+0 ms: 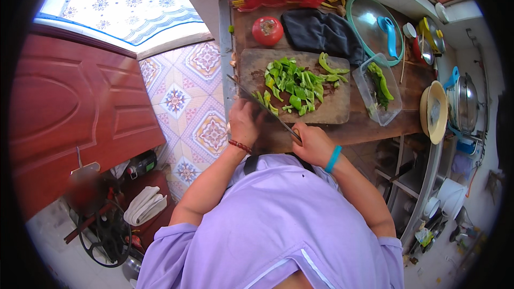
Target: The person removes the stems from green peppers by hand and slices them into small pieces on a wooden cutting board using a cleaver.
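My right hand is closed around the wooden handle of a kitchen knife, whose blade slants up and left across the near left part of the cutting board. Close to the blade, on its near side, is my left hand; its fingers are blurred and partly hidden, so I cannot tell if they hold anything. Cut green pepper pieces lie heaped on the wooden board, with a few strips beside the blade. Longer pepper strips rest at the board's far right.
Right of the board stands a clear plastic container with green pepper inside. Beyond the board are a tomato, a black cloth and a glass lid. A yellowish basin is at the right edge.
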### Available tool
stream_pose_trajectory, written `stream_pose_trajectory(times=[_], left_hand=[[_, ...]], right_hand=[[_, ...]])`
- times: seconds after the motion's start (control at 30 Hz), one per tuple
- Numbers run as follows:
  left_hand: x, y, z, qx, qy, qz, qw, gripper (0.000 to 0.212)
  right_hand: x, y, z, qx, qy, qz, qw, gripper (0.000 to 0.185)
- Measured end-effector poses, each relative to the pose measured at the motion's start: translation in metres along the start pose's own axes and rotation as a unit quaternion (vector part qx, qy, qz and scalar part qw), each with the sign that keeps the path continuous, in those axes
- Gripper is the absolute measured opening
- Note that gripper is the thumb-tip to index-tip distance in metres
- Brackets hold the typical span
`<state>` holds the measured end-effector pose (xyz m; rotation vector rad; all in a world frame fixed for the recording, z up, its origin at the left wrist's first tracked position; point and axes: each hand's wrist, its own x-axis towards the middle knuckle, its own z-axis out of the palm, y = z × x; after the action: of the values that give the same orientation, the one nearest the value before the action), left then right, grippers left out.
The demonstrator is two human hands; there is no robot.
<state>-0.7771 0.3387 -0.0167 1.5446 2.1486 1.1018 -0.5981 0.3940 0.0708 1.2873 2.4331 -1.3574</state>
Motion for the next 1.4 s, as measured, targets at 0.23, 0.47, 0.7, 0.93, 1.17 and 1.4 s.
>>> stream_pose_trajectory(times=[0.23, 0.47, 0.7, 0.93, 1.17, 1.4], left_hand=[[0.007, 0.004, -0.006, 0.002, -0.072, -0.039, 0.997, 0.049], [0.023, 0.022, 0.008, -0.007, -0.192, -0.064, 0.979, 0.078], [0.05, 0.03, 0.014, -0.045, -0.137, 0.057, 0.988, 0.055], [0.101, 0.053, 0.048, -0.053, -0.07, 0.256, 0.963, 0.023], [0.139, 0.088, 0.105, 0.103, -0.158, 0.328, 0.926, 0.029], [0.154, 0.08, 0.112, 0.129, -0.237, 0.313, 0.911, 0.019]], right_hand=[[-0.003, 0.006, 0.016, 0.11, 0.067, 0.005, 0.992, 0.023], [-0.046, 0.018, -0.012, 0.06, 0.255, 0.063, 0.963, 0.03], [-0.073, 0.051, -0.024, 0.157, 0.323, 0.156, 0.92, 0.025], [-0.09, 0.046, -0.03, 0.293, 0.291, 0.226, 0.883, 0.022], [-0.109, 0.06, -0.036, 0.314, 0.288, 0.213, 0.879, 0.022], [-0.12, 0.08, -0.044, 0.285, 0.273, 0.187, 0.9, 0.023]])
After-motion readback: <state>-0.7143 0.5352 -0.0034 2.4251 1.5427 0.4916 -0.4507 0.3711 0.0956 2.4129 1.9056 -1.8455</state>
